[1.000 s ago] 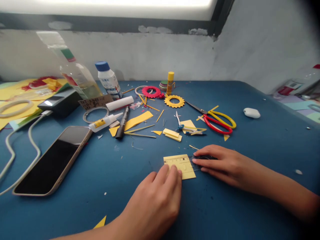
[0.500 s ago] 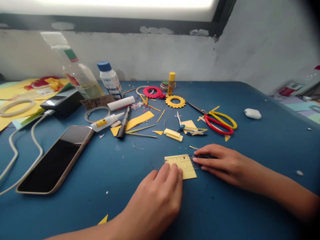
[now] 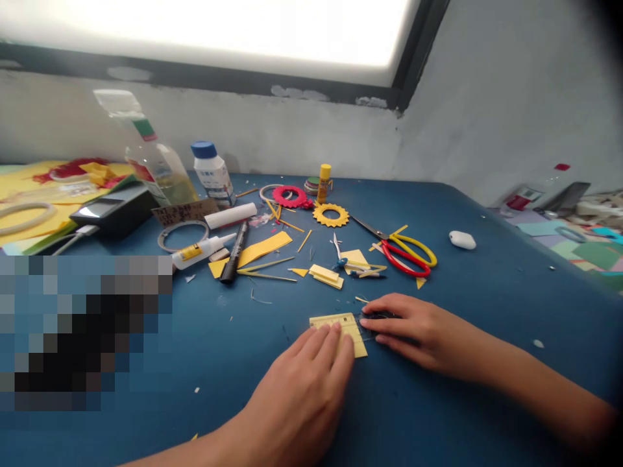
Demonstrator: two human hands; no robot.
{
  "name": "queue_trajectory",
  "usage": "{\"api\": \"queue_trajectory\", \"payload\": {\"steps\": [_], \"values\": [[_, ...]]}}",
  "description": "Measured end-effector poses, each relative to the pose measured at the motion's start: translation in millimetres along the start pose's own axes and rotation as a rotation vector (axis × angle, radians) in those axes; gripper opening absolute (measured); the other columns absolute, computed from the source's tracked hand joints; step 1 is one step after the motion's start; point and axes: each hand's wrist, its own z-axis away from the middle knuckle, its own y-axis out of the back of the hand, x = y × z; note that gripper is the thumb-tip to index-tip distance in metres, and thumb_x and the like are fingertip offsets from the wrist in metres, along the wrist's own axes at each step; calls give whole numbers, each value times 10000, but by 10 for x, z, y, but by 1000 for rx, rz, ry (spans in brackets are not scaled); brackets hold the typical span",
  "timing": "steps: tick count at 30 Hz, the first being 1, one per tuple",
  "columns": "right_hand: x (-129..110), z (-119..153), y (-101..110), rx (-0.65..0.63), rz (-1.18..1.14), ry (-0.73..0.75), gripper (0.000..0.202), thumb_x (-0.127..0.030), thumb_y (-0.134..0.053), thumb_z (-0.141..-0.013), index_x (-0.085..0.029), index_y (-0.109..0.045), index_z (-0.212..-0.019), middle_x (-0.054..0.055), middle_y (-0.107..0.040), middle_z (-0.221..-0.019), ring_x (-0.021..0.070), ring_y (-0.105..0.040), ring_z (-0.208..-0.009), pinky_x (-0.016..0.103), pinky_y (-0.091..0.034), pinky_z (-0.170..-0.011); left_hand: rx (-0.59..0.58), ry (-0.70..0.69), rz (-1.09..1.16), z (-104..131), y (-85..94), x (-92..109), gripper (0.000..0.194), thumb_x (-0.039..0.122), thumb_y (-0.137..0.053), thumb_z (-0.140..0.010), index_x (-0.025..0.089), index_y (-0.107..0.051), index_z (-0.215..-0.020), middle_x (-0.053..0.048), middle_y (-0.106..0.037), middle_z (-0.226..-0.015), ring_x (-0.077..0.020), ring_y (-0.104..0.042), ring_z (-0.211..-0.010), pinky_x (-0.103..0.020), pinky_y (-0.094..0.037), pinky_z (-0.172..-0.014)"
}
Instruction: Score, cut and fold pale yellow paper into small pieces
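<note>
Take the yellow paper rectangle point(image 3: 359, 349) as the dial's centre, twelve towards the wall point(image 3: 341, 143). The blue tabletop point(image 3: 433, 421) meets that wall from eleven to one o'clock, and its right edge slants from one round to three. Broad stretches of blue surface lie at five, between the forearms, and from two to three, where a white earbud case point(image 3: 462, 240) sits. The tighter side is twelve, where a small stack of pale yellow paper strips point(image 3: 326, 276) lies near the rectangle. At nine the view is blurred over.

The left hand point(image 3: 306, 376) comes in from seven, its fingers close together and slightly bent, pressing a clear plastic ruler point(image 3: 368, 333) down over the paper. The right hand point(image 3: 428, 331), at three, has its fingers a little spread, the tips on the ruler's end; what its palm covers is too hidden to tell.

Counted: one pair of scissors point(image 3: 399, 250) at one o'clock, with one red and one yellow handle; two toothed rings, the yellow ring point(image 3: 331, 215) at twelve and the red ring point(image 3: 279, 196) just left of it; one yellow-capped glue stick point(image 3: 324, 185) at twelve; one black marker point(image 3: 235, 253) at ten; one blue-capped white bottle point(image 3: 214, 175) at eleven.
</note>
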Motion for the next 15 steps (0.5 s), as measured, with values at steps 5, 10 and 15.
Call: {"api": "queue_trajectory", "payload": {"steps": [5, 10, 15], "values": [[238, -90, 184, 29, 125, -174, 280, -281, -448, -908, -162, -688, -987, 115, -665, -1005, 214, -644, -876, 355, -535, -767, -4, -37, 9, -28, 60, 19, 420, 193, -370, -883, 15, -519, -1233, -167, -586, -1228, -281, -536, -1129, -344, -404, -985], [537, -329, 316, -176, 323, -399, 253, -335, -508, -860, -187, -702, -927, 104, -702, -929, 265, -658, -805, 381, -508, -660, 23, -43, -12, -3, 47, 29, 443, 224, -388, -881, 3, -522, -1240, -180, -580, -1238, -288, -541, -1128, -343, -423, -971], [602, -578, 321, -259, 283, -364, 195, -318, -544, -824, -200, -695, -861, 73, -712, -844, 227, -647, -761, 305, -446, -622, 55, -64, -39, -10, 30, 32, 444, 236, -390, -888, -5, -532, -1233, -181, -588, -1229, -292, -549, -1119, -346, -428, -965]]}}
